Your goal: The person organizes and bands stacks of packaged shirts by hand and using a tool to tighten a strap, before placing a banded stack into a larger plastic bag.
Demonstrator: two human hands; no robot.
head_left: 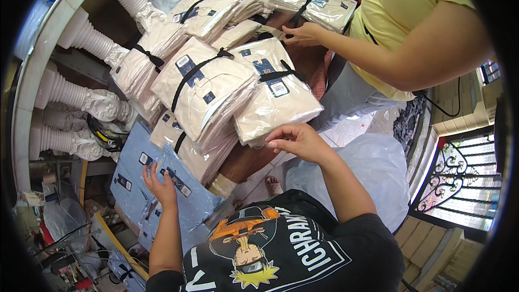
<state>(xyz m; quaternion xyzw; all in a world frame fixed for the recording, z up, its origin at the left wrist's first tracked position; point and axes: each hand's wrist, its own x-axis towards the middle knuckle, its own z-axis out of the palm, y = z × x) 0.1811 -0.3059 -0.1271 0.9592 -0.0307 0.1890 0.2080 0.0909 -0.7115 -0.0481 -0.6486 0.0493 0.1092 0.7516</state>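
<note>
My left hand (160, 187) is open, its fingers spread over light blue folded garments in clear plastic (184, 181) with dark tags. My right hand (296, 141) is half curled, thumb and fingers apart. It is beside the near edge of a bundle of beige packaged garments (278, 105) tied with a black strip, and whether it touches the plastic I cannot tell. Left of that bundle, a taller tied beige stack (205, 94) leans over further beige packages (186, 151).
Across the pile stands a person in a yellow shirt (411, 27), one hand (305, 35) by a tied beige bundle (313, 2). White balusters (89, 40) line the left. A large translucent plastic bag (351, 176) lies right of my arm. Beyond is a black iron grille (459, 178).
</note>
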